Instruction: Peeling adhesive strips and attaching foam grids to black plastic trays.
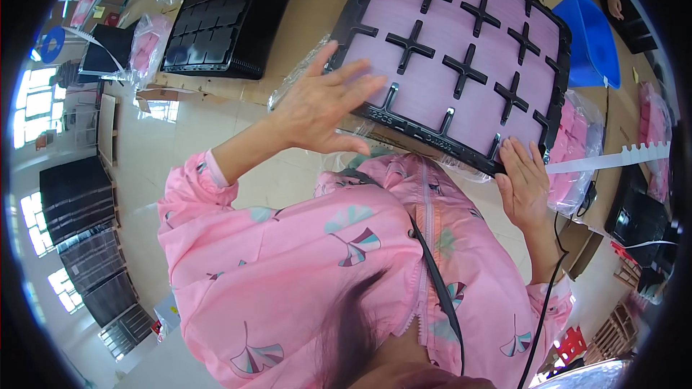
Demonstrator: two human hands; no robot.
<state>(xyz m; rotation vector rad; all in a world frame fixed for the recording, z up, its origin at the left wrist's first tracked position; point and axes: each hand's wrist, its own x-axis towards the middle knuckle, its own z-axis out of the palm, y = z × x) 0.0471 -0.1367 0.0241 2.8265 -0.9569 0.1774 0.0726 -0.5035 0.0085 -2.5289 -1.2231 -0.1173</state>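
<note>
A black plastic tray (409,47) with cross-shaped dividers lies in front of me on the workbench, tilted in my view. Its compartments are filled with smooth pinkish-purple pieces (436,29). My left hand (317,104) is at the tray's near left corner, fingers spread and nothing in it; whether it touches the rim I cannot tell. At the near right corner, my right hand (525,176) rests with its fingers stretched along the rim, its thumb apart on the near side. Crumpled transparent plastic film (299,79) shows under the tray's left edge.
Left on the bench stands a stack of black trays (216,18). A blue bin (587,36) stands to the right, with bagged pink pieces (573,137) and a white toothed strip (613,158) nearer me. Another person's hand (614,6) shows far right. A black cable (551,288) hangs by my right arm.
</note>
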